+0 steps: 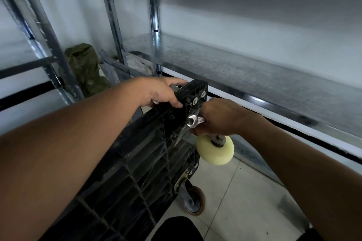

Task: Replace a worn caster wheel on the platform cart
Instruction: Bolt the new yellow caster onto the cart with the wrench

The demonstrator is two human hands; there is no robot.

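At the top corner of the cart (137, 152), which is tipped on its edge with the ribbed underside facing me, the pale yellow wheel (213, 150) is right under my right hand (221, 117). That hand's wrapped round a wrench (194, 121), open end against the cart. My left hand (160, 92) grips the cart's top edge. Lower down there's a rusty grey wheel (194, 201) near the tiled floor (244, 191), with a metal shelf (254, 68) behind.

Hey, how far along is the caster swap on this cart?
Done: the platform cart is tipped up, with a pale yellow caster wheel at its upper corner. In hand: the right hand holds a wrench there; the left hand grips the cart's edge. Left: probably tightening.
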